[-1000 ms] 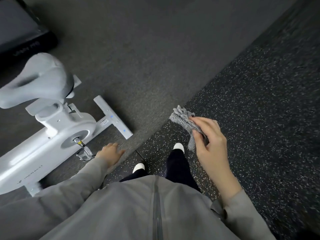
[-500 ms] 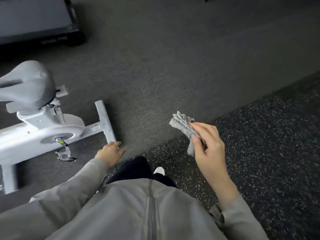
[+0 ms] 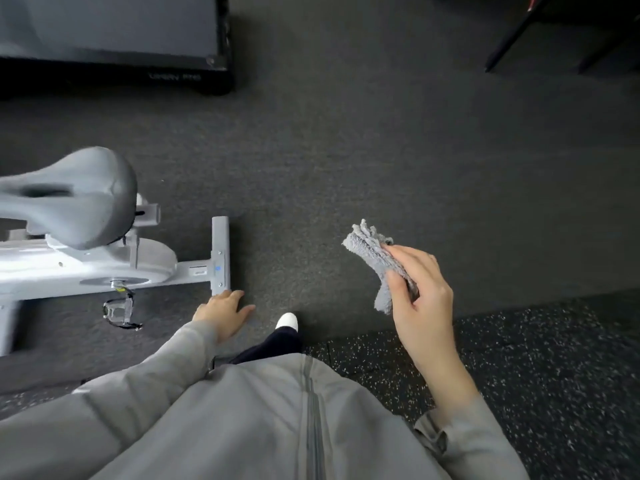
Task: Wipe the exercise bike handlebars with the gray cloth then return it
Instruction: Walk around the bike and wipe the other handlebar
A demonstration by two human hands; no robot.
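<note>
Over the carpet (image 3: pixel 346 161) beside the bike (image 3: pixel 86 268), right hand (image 3: pixel 420 299) pinches the bunched cloth (image 3: pixel 374 258), left hand (image 3: pixel 223 313) hangs loose and empty, and handlebars aren't in shot, so honestly can't tell if wiping's done, return's definitely left.

free: carpet (image 3: pixel 346 150) ahead | blocked: exercise bike (image 3: pixel 86 268) left — dark machine (image 3: pixel 104 26) beyond

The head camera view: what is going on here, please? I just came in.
A person in a gray zip jacket stands beside a white exercise bike with a gray saddle. The right hand pinches a crumpled gray fluffy cloth in the air above the dark carpet. The left hand hangs open near the bike's floor bar. The handlebars are out of view, so no wiping happens now.
</note>
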